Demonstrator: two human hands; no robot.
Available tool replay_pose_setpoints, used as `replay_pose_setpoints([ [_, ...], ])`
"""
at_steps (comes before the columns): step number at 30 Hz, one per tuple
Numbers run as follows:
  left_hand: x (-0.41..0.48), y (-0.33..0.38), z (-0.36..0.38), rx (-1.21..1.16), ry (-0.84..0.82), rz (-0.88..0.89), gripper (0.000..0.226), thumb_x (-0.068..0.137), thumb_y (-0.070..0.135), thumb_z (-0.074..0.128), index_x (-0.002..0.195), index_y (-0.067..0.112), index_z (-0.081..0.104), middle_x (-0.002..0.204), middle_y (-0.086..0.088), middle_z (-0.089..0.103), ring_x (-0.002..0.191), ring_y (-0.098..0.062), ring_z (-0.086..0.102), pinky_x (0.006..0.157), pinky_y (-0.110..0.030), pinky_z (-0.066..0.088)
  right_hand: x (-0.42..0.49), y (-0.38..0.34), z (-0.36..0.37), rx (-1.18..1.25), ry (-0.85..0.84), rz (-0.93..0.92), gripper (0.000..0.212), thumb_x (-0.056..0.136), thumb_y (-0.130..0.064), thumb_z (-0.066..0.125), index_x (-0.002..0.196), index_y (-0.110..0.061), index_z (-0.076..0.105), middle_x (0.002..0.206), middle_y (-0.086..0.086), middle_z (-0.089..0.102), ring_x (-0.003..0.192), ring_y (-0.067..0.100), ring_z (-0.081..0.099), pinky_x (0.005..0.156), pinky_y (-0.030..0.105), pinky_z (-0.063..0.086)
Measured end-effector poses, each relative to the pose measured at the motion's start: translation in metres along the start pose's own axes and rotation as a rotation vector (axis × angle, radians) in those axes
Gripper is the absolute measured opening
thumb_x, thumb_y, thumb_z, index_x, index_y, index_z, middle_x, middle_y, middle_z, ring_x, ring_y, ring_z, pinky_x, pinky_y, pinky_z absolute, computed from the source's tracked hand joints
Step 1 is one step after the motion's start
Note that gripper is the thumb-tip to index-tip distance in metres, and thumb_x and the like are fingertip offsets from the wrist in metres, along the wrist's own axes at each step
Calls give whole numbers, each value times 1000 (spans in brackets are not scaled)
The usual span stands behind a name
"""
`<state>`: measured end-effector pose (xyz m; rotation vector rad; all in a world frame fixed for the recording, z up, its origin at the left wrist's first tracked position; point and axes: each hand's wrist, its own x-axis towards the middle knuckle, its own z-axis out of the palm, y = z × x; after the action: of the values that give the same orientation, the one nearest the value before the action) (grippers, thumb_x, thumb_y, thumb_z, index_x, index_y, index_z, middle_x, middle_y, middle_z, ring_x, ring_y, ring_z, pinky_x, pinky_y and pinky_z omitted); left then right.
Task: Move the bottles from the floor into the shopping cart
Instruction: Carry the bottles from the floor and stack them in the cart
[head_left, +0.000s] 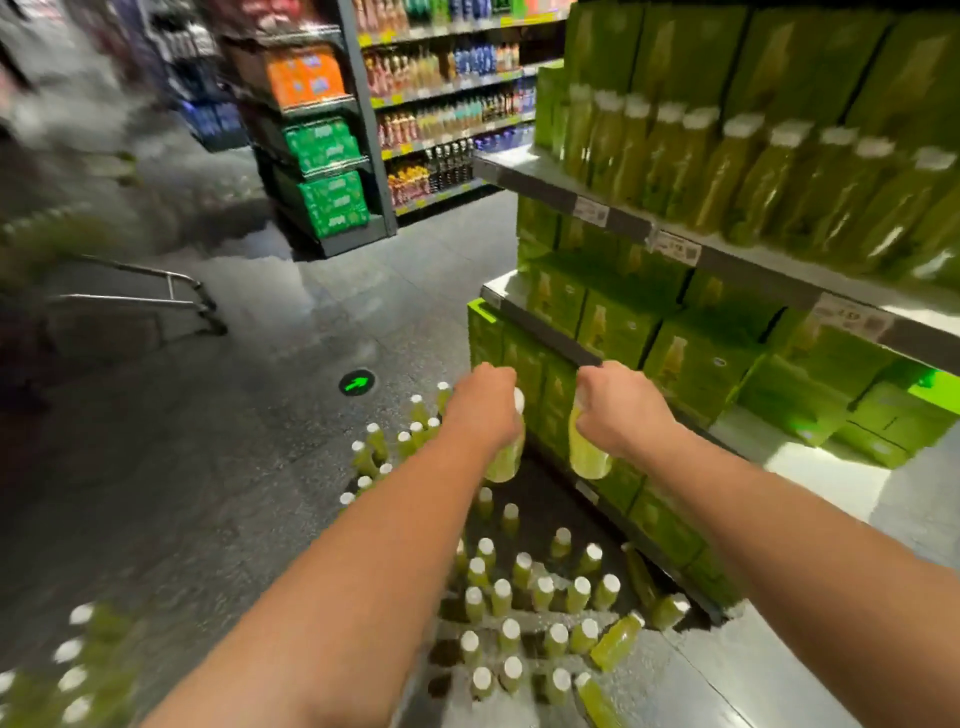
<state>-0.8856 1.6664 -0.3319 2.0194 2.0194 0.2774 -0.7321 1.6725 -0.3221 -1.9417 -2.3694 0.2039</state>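
Several green juice bottles with white caps (524, 618) stand on the grey floor below my arms. A few lie tipped near the shelf base (618, 642). My left hand (483, 405) grips one green bottle (506, 460) by its neck, lifted above the floor. A second green bottle (587, 457) hangs from my right hand (618, 405), held the same way. The shopping cart (156, 296) is at the left, blurred, with only its metal frame clear.
A shelf unit (597, 208) full of green bottles and green cartons runs along the right. More bottles stand blurred at the bottom left (78, 665). Drink shelves (447, 104) line the far aisle. A green arrow mark (356, 383) is on the floor.
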Motion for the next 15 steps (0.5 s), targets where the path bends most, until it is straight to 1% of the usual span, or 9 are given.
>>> replay_pose_setpoints([
  [3,-16,-54,-45,19,44,-90,29,78,17,68,106,12,64,110,-15,63,104,-35,60,82,-38,48,17,-69,-15,-30,25,-128,24,87,-19,52,109,-9,57,109,13,57,100,36,59,79,39,49],
  [7,-38,-137,-96,19,79,-222,35,78,19,69,112,13,64,116,-15,62,108,-34,59,85,-36,48,36,-169,-20,-32,45,-257,25,87,-18,49,108,-8,59,112,19,60,104,39,58,80,37,47],
  [10,-52,-210,-137,2,99,-303,35,80,18,69,114,15,63,119,-14,61,110,-34,58,85,-37,48,54,-255,-21,11,43,-312,25,85,-19,53,107,-12,61,114,17,62,105,38,59,82,37,48],
  [15,-63,-335,-203,37,151,-367,35,83,15,66,118,18,58,122,-15,54,111,-37,54,86,-39,47,87,-401,-24,104,29,-393,35,84,-14,54,118,-10,57,119,20,59,109,38,56,84,37,48],
])
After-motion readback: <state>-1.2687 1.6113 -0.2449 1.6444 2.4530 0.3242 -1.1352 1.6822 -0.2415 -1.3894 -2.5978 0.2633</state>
